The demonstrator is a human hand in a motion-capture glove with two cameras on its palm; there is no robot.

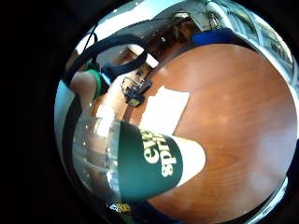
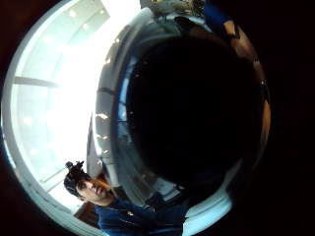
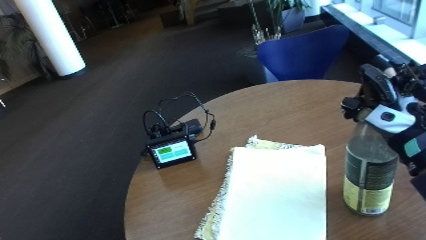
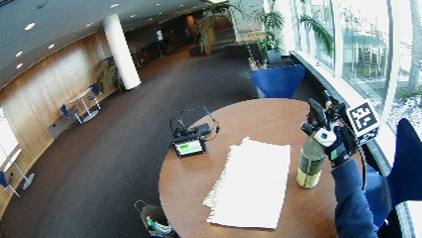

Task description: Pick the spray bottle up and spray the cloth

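I'm gripping the spray bottle [image 3: 370, 172] at its neck and trigger head with my gloved right hand [image 3: 393, 112], fingers curled round the top. The bottle is standing upright, base on or just at the round wooden table [image 3: 286, 107]; I can't tell whether it's lifted clear yet. So I'm judging this as the pick-up step, grasp made, spraying not yet begun.

The bottle is sitting just beside the cloth [image 3: 273, 192], on its far-right side from the outside view, near the table edge by me. The cloth is lying flat, pale yellow, a folded rectangle with a fringed layer showing under it along one edge. In the little finger side palm view the bottle's dark green label [image 1: 149, 161] is filling the near field, with the cloth [image 1: 163, 109] beyond it on the wood.

Next move, as I'm reading it: lifting the bottle, turning the nozzle toward the cloth, then squeezing the trigger. The nozzle appears to be facing away from me, roughly cloth-ward, but I can't tell exactly.

Surface: reddish-brown wood, smooth. A small screen device [image 3: 172, 150] with looped black cables is resting near the table's far edge, apart from the cloth. Room: dark carpet, a blue chair [image 3: 303, 52] behind the table, a white column [image 4: 122, 49], potted plants, big windows along one side.
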